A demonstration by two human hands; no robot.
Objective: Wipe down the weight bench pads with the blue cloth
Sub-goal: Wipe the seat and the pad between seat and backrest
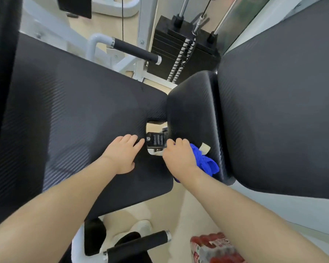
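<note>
Because I want to rub the pad by the gap in the middle of the bench (84, 114), my left hand (122, 154) lies flat and open to steady me, while my right hand (179, 154) squeezes the blue cloth (205, 160) against that near edge.

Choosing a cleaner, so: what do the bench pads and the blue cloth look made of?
Bench pads: probably black vinyl or faux leather, with a fine ribbed weave pattern and soft sheen. Blue cloth, bunched in the right hand: soft fabric, matte and crumpled, maybe microfibre; too blurred to be sure.
</note>
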